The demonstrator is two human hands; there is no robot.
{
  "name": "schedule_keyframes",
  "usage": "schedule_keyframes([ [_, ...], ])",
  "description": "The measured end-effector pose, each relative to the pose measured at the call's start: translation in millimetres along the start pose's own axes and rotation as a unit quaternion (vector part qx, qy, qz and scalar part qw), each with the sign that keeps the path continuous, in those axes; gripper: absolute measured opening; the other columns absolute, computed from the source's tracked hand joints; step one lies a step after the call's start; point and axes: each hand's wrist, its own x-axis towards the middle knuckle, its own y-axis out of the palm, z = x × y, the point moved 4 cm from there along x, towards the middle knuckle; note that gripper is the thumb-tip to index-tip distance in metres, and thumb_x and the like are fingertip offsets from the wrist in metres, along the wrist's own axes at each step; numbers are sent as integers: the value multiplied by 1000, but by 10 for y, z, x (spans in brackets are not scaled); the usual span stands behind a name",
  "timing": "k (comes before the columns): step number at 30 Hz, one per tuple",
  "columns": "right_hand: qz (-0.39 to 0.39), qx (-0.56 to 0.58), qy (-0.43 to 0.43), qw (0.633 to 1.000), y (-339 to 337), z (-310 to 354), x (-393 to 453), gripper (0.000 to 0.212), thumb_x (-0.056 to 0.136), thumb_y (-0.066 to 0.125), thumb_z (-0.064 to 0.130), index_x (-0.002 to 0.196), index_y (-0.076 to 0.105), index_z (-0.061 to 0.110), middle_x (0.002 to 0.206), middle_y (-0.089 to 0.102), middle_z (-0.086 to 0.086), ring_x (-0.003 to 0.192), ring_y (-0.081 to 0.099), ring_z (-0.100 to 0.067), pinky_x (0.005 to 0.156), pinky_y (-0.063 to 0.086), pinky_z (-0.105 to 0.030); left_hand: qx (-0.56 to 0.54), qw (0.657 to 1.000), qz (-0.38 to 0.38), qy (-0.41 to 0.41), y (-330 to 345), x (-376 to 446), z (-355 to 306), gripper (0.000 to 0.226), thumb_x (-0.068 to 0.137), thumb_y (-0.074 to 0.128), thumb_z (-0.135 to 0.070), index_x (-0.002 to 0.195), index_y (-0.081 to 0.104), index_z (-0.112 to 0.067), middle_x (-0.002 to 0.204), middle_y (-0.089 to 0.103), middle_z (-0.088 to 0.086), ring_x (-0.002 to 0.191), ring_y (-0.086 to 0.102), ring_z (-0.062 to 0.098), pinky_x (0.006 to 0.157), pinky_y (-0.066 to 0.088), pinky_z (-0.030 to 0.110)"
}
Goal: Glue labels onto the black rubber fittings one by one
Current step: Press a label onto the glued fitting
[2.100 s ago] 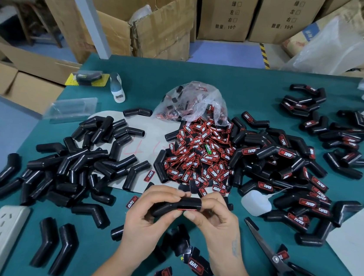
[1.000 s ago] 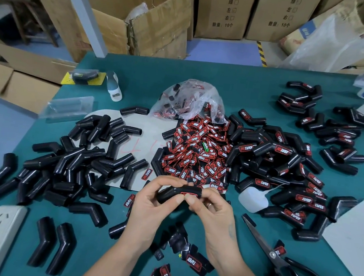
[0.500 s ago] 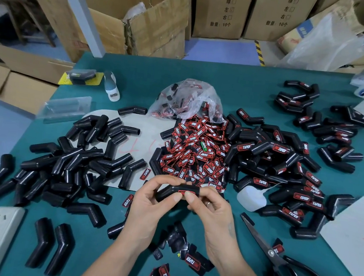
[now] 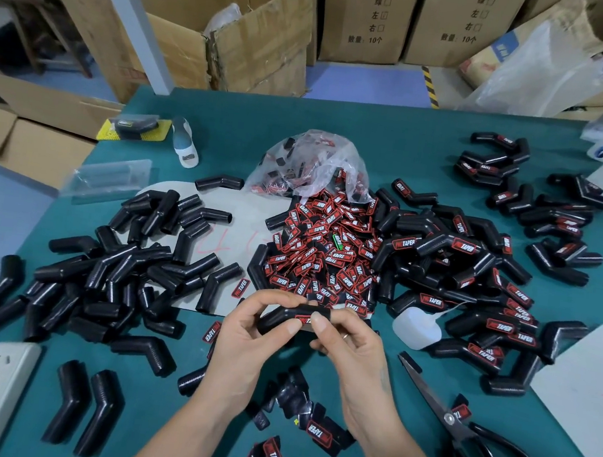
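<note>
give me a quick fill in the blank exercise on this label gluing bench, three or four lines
1. Both hands, the left hand and the right hand, hold one black ____ between them.
2. The scissors lie on the person's ____ side.
3. The heap of loose labels spills from a clear plastic ____.
4. The table is covered in ____ cloth.

Missing words: fitting; right; bag; green
</note>
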Motion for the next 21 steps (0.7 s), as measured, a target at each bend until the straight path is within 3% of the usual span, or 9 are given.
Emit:
schedule_keyframes([
  [5,1,11,0,1000,-3,-12,-1,38,80,80,47,93,79,12,107,64,-28,87,61,-19,87,52,-35,15,1000,2,7,3,-6,1,23,86,82,-20,107,75,-17,117,73,13,117,67,33,107,49,50],
  [8,-4,9,2,1000,-5,-30,0,37,79,81,48,91,78,13,105,65,-27,85,61,-18,86,53,-33,50,999,6,22,27,-15,-27,20,87,79,-22,107,75,-24,115,74,7,114,67,26,100,53,36],
  [11,-13,4,-1,1000,-7,-43,7,40,78,81,49,90,76,11,103,64,-27,82,61,-17,84,53,-31,54,998,10,27,52,-25,-43,21,88,77,-22,108,75,-26,114,73,6,111,68,22,93,55,30],
  [17,-13,8,-4,1000,5,-55,6,40,77,82,46,90,76,8,102,58,-28,83,60,-16,82,53,-29,49,998,-5,45,41,-26,-25,14,88,77,-22,101,71,-22,112,71,10,106,66,28,88,49,44],
  [21,-3,14,1,1000,11,-43,-5,37,79,82,47,88,77,11,93,58,-11,83,59,-15,86,51,-37,65,996,4,65,22,-26,-37,4,91,74,-22,94,71,-21,113,68,9,94,62,26,70,51,38],
])
